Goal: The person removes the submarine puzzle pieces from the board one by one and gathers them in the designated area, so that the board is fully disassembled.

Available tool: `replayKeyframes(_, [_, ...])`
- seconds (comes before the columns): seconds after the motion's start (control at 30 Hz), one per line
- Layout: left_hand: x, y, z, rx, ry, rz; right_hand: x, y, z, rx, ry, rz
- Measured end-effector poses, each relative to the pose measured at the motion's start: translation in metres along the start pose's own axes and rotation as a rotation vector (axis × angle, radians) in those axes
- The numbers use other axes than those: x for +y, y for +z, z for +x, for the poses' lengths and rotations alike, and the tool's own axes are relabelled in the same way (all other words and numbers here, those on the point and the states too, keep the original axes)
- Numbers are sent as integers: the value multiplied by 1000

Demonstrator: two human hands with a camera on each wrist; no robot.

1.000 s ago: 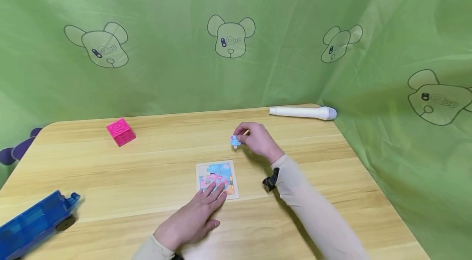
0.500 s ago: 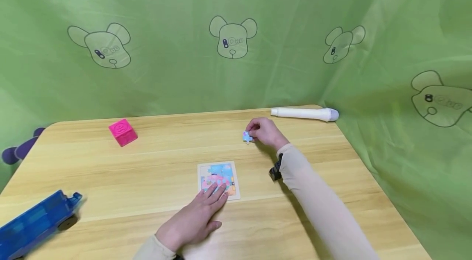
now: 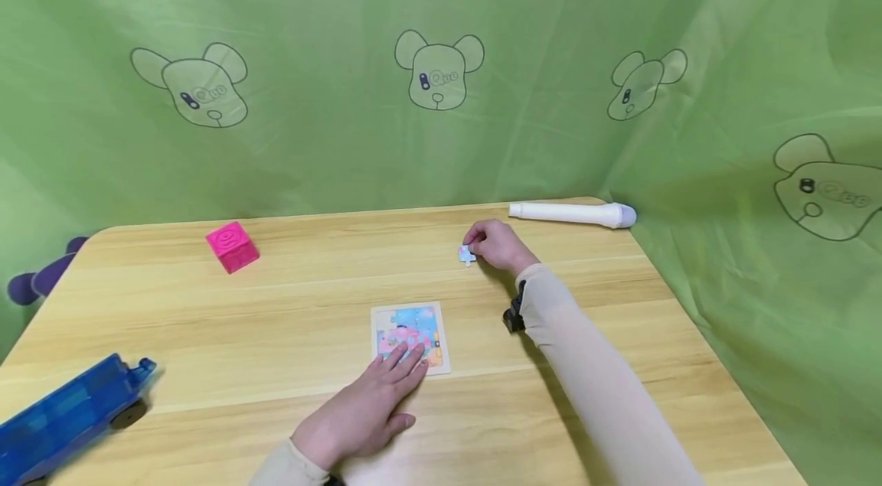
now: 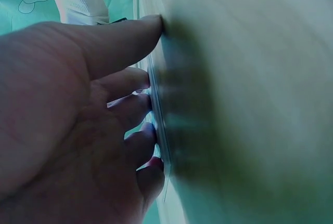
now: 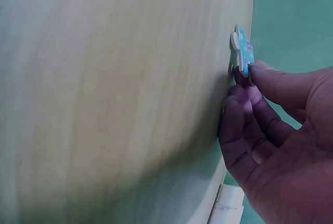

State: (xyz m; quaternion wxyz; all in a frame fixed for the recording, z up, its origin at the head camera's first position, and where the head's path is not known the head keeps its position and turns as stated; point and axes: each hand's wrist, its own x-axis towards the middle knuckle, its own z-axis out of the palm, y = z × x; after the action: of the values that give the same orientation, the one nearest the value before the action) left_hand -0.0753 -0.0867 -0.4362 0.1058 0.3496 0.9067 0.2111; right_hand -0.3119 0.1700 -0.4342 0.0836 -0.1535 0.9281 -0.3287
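Two hands: one left [image 3: 368, 409], one right [image 3: 501, 247]. One puzzle [image 3: 413, 321] under the left fingers; its fitted pieces are too small to count. One loose piece [image 3: 465, 254] between the right fingers. One microphone [image 3: 572, 213] beyond the right fingers. One cube [image 3: 232, 246] and one truck [image 3: 69, 413], both left of the left fingers. Four printed heads [image 3: 438, 88] beyond all the fingers.

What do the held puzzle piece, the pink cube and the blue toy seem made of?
Held puzzle piece: perhaps wood or card, printed face; pale, thick edge.
Pink cube: probably plastic or rubber, smooth-looking; its top pattern looks molded.
Blue toy: likely translucent plastic, glossy; lighter patches show through.
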Motion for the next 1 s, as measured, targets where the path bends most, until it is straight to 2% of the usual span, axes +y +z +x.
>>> replayKeyframes(0.33, [0,0,1,2,2,13,-2,-3,-8,16,20,-43])
replayKeyframes(0.57, [0,0,1,5,8,13,-18,-2,-27,34,-61,-37])
replayKeyframes(0.73, [0,1,1,0,7,0,-45,4,-50,-57,-166,-60])
replayKeyframes(0.9, [-1,0,0,1,15,-13,-71,16,-69,-207,-296,-198])
replayKeyframes(1.0, [-1,0,0,1,17,-25,-80,26,-74,-263,-361,-269])
